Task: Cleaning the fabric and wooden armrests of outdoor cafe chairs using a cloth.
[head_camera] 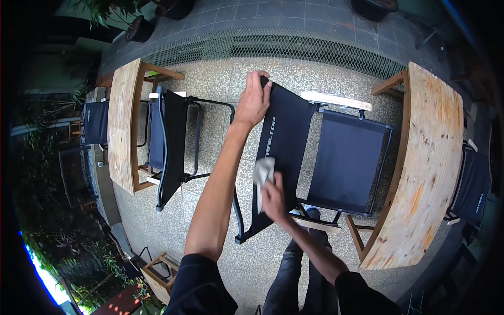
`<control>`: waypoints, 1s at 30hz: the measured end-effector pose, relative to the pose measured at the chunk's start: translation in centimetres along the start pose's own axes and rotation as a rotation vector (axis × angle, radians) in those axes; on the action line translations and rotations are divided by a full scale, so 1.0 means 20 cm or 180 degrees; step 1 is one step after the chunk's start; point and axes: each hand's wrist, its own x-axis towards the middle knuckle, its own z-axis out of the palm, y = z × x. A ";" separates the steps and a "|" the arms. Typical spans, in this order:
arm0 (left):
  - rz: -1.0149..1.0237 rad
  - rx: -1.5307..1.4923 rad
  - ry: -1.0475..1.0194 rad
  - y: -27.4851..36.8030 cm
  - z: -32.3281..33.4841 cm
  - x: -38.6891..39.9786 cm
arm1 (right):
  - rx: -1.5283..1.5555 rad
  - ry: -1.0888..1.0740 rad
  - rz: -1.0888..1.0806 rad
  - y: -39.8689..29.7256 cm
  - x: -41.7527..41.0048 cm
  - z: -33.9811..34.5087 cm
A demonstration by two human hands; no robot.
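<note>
A black folding camp chair stands in front of me, its fabric backrest (289,118) bearing white lettering and its seat (346,161) lying to the right. My left hand (256,94) grips the backrest's upper corner, fingers curled over the frame's end. A crumpled pale grey cloth (264,173) is held in my right hand (273,197) against the backrest's lower part, near the lettering. Light wooden armrests (336,100) flank the seat.
Wooden tables stand at the right (429,169) and left (124,126). Another black camp chair (173,145) stands beside the left table. A metal mesh strip (291,45) crosses the floor beyond. A wooden stool (159,277) is at the lower left; potted plants (139,29) stand far off.
</note>
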 end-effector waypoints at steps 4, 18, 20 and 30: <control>-0.0287 -0.0282 -0.0112 0.03 0.02 0.00 | -0.0450 -0.0078 -0.0195 0.09 -0.35 0.03; 0.0110 -0.0149 0.0208 0.00 0.04 -0.01 | -0.0192 0.0613 -0.0113 0.06 0.15 0.09; 0.0196 -0.0132 0.0296 -0.01 0.05 0.00 | -0.0013 0.0240 0.0169 0.07 -0.32 0.11; 0.0192 -0.0181 0.0237 -0.01 0.06 0.01 | -0.0593 0.1110 -0.0670 0.21 0.52 0.00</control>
